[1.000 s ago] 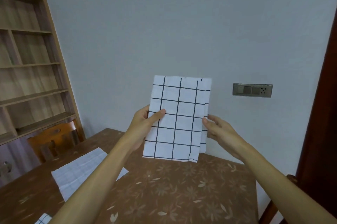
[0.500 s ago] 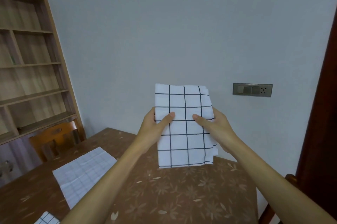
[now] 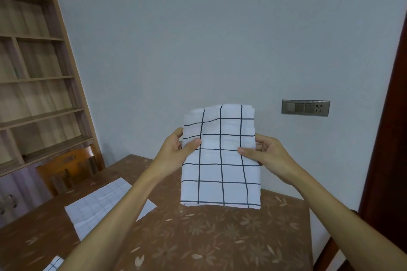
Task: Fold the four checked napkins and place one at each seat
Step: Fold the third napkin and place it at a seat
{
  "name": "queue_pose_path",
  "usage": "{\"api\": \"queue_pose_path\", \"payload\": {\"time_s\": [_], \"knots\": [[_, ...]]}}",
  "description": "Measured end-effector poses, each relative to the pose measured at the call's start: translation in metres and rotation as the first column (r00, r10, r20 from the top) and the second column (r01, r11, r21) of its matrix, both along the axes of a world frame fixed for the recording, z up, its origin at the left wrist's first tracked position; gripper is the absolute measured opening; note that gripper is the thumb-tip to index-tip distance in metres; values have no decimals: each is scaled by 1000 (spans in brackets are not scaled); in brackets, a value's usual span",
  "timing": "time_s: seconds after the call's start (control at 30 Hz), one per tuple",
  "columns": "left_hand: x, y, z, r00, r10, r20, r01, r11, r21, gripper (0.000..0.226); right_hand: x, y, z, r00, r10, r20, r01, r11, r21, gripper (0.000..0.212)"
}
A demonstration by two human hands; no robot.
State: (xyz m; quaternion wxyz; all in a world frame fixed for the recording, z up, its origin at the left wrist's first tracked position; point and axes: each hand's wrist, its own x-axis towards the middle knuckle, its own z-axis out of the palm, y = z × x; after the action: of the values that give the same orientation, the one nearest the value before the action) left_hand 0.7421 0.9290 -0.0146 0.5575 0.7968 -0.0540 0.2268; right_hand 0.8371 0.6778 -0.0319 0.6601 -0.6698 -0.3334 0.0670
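Observation:
A folded white napkin with a dark checked grid [image 3: 221, 173] hangs upright in the air above the table's far side. My left hand [image 3: 174, 149] pinches its left edge, thumb on the front. My right hand [image 3: 267, 155] pinches its right edge the same way. A second napkin [image 3: 103, 203] lies spread flat on the brown flowered table [image 3: 220, 237] at the left, partly hidden by my left forearm. A corner of a third checked napkin [image 3: 54, 264] shows at the bottom left edge.
A wooden chair [image 3: 68, 169] stands at the table's far left, in front of a tall wooden bookshelf [image 3: 33, 85]. Another chair's edge [image 3: 328, 251] shows at the right. A wall switch plate [image 3: 305, 107] and a dark door frame [image 3: 387, 138] are on the right.
The held napkin became narrower and thicker as my hands came together. Both hands now sit at its side edges, and its top edge has slumped a little.

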Motion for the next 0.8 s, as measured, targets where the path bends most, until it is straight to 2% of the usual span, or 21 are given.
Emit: {"api": "queue_pose_path", "payload": {"time_s": [0.13, 0.2, 0.27, 0.3, 0.37, 0.47, 0.6, 0.7, 0.8], "knots": [[0, 6, -2, 992, -119, -40, 115, 989, -96, 37, 8, -3, -1, 995, -85, 43, 82, 994, 70, 23], [-1, 8, -1, 992, -123, -37, 119, 987, -108, 31, 6, -5, 2, 992, -111, 52, 105, 989, 102, 14], [-1, 11, 1, 996, -93, 2, 93, 995, -34, 27, 4, -7, 5, 989, -125, 75, 115, 986, 121, 26], [-2, 12, 2, 996, -84, 16, 84, 996, -1, 34, 3, -8, 6, 988, -130, 78, 119, 984, 133, 25], [-2, 13, 4, 997, -77, 26, 77, 997, -15, 44, 5, -10, 6, 993, -95, 68, 83, 983, 165, 27], [0, 11, 5, 997, -55, 61, 57, 998, -38, 42, 4, -10, 5, 999, 21, 43, -25, 995, 101, 49], [1, 9, 5, 992, -35, 117, 32, 999, 30, 46, 2, -5, 4, 991, -99, 92, 93, 993, 71, 32], [0, 12, 3, 995, -62, 78, 52, 992, 115, 45, 3, -4, 5, 981, -173, 84, 164, 981, 100, 29], [-2, 12, -1, 997, -33, 76, 21, 988, 150, 37, 2, -4, 6, 991, -123, 44, 118, 989, 87, 30]]}}
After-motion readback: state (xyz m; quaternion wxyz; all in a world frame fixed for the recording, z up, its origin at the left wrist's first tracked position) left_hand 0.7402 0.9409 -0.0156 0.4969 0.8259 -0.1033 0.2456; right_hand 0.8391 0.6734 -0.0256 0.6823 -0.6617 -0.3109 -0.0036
